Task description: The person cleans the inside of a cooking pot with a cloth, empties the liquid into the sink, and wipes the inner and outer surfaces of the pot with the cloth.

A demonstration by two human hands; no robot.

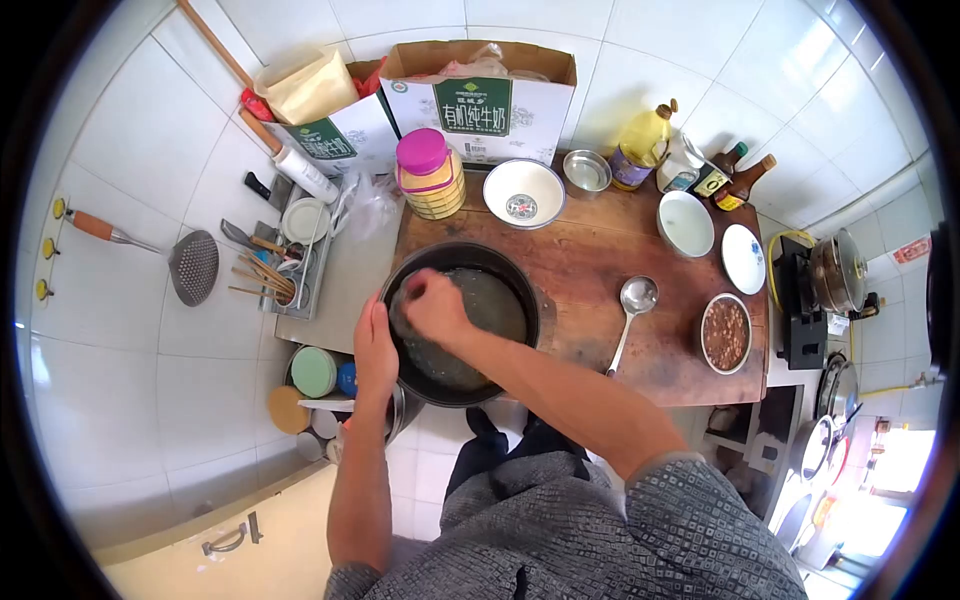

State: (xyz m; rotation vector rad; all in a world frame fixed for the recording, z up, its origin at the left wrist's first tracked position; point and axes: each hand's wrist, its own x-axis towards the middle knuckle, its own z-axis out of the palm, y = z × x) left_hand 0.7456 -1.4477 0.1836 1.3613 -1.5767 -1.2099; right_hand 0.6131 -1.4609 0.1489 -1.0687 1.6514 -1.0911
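A wide dark pot (522,290) with cloudy liquid in it stands at the front left of the wooden table. My left hand (376,345) is closed on the pot's left rim. Inside the pot, over its left part, my right hand (436,308) is curled with the fingers bent inward. Motion blurs those fingers, and whatever they hold is hidden. To the right, a metal ladle (638,297) lies on the table, apart from both hands.
Behind the pot are a yellow jar with a pink lid (432,178) and a white bowl (524,196). A bowl of brown food (725,334) sits near the right edge of the wooden table (585,265). Oil (640,145) and sauce bottles stand at the back; a stove (800,320) is right.
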